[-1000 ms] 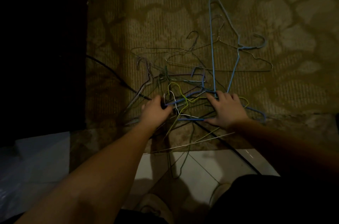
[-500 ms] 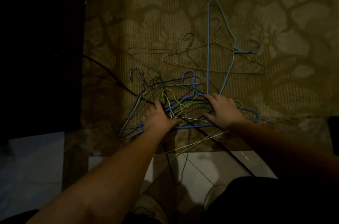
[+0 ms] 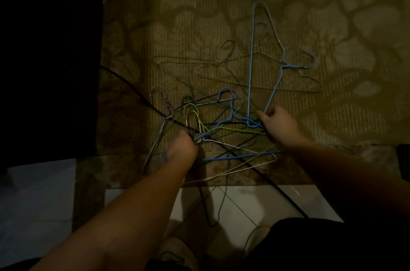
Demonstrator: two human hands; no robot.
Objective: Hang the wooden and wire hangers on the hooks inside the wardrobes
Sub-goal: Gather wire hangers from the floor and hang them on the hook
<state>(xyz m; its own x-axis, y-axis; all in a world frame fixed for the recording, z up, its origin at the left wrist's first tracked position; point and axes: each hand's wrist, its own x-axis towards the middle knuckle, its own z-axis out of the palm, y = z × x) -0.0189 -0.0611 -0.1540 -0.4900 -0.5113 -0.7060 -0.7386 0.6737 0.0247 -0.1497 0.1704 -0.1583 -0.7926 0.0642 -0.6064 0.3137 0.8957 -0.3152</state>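
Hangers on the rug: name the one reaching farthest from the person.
The light blue hanger: it stretches up the rug beyond the bare silver ones, its near corner at the right hand.

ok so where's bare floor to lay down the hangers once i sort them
Bare carpet lies beyond the hanger pile, left of the tall blue hanger, and another open stretch lies right of the silver hanger. White tile near your feet is partly free. Between your left hand and right hand it is crowded.

Dim light; a patterned brown carpet (image 3: pixel 221 15) fills the upper frame, pale floor tiles (image 3: pixel 244 204) below, perhaps dark furniture (image 3: pixel 48 48) at left.
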